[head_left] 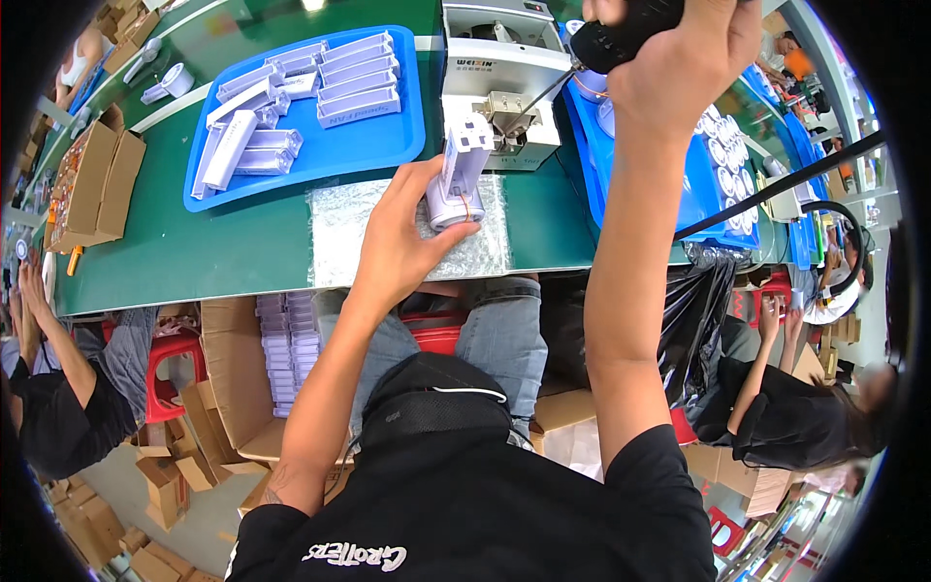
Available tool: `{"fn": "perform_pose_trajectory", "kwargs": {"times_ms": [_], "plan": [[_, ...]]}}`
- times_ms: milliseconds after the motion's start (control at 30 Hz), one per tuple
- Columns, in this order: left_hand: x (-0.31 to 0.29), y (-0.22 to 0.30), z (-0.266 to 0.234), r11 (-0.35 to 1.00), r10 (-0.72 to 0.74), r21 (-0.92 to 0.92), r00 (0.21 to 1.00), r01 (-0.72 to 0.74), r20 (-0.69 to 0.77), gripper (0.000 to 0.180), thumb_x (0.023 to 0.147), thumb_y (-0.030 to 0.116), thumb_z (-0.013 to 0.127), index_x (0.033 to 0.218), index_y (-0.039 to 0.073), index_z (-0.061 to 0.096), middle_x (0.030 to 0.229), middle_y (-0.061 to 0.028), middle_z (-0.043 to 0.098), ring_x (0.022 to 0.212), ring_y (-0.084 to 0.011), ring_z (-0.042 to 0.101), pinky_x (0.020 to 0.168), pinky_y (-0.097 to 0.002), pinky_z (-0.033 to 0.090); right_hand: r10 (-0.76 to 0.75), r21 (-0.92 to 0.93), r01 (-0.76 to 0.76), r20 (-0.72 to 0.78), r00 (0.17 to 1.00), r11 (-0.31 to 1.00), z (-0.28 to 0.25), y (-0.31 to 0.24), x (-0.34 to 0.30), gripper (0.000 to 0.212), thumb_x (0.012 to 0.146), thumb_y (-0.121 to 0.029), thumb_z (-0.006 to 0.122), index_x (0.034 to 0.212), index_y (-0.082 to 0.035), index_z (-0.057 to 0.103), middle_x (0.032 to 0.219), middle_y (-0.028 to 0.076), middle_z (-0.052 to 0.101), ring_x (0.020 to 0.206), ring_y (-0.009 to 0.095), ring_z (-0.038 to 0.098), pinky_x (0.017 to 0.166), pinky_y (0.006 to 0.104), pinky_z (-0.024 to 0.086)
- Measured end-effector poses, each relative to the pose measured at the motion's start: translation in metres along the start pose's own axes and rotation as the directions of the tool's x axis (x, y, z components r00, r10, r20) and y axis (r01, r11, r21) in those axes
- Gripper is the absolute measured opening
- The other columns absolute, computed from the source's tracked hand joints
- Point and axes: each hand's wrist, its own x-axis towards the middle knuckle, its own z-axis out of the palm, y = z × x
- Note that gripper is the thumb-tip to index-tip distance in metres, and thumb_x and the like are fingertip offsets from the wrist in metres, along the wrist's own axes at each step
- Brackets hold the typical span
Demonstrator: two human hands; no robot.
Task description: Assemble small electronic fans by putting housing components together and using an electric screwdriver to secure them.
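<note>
My left hand (400, 228) is wrapped round the round base of a pale lavender plastic fan housing (465, 167), which stands upright over a bubble-wrap mat (339, 233). A thin orange wire shows at its base. My right hand (669, 78) grips a black electric screwdriver (616, 37) up at the right. The long thin bit slants down and left, its tip at the front of a grey screw feeder (499, 73) behind the housing. Left of the feeder, a blue tray (412, 150) holds several pale plastic covers.
Blue trays (708, 199) with several round white parts (732, 160) stand at the right. A black cable (776, 189) crosses in front of them. An open cardboard box (116, 184) sits at the table's left. Co-workers (786, 398) sit on both sides.
</note>
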Motion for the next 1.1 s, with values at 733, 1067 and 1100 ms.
{"fn": "perform_pose_trajectory", "kwargs": {"times_ms": [733, 1067, 1100], "plan": [[0.0, 0.003, 0.008, 0.997, 0.076, -0.012, 0.996, -0.076, -0.041, 0.072, 0.078, 0.012, 0.093, 0.142, 0.001, 0.062, 0.136, -0.0162, 0.065, 0.121, -0.0356, 0.067, 0.103, -0.0407, 0.053, 0.125, -0.121, -0.121, 0.027, 0.992, 0.985, 0.018, -0.05, -0.027, 0.063, 0.113, -0.052, 0.048, 0.143, 0.003, 0.046, 0.061, 0.002, 0.053, 0.042, 0.011, 0.052, 0.04, 0.0246, 0.046], [-0.003, 0.004, 0.005, 0.999, 0.028, -0.014, 0.999, -0.029, -0.044, 0.077, 0.076, 0.011, 0.095, 0.142, -0.006, 0.059, 0.136, -0.0164, 0.065, 0.123, -0.029, 0.066, 0.108, -0.0376, 0.051, 0.067, -0.19, -0.05, 0.084, 0.994, 0.981, 0.038, -0.029, -0.044, 0.059, 0.111, -0.046, 0.056, 0.141, 0.005, 0.049, 0.065, 0.004, 0.059, 0.046, 0.011, 0.056, 0.044, 0.025, 0.048], [-0.003, 0.003, 0.004, 1.0, 0.024, -0.014, 0.999, -0.025, -0.045, 0.077, 0.076, 0.011, 0.095, 0.142, -0.006, 0.059, 0.136, -0.0164, 0.065, 0.123, -0.029, 0.066, 0.108, -0.0376, 0.051, 0.068, -0.212, -0.05, 0.08, 0.994, 0.976, 0.04, -0.029, -0.045, 0.059, 0.112, -0.046, 0.055, 0.142, 0.005, 0.048, 0.066, 0.004, 0.059, 0.046, 0.011, 0.056, 0.044, 0.0249, 0.048]]}}
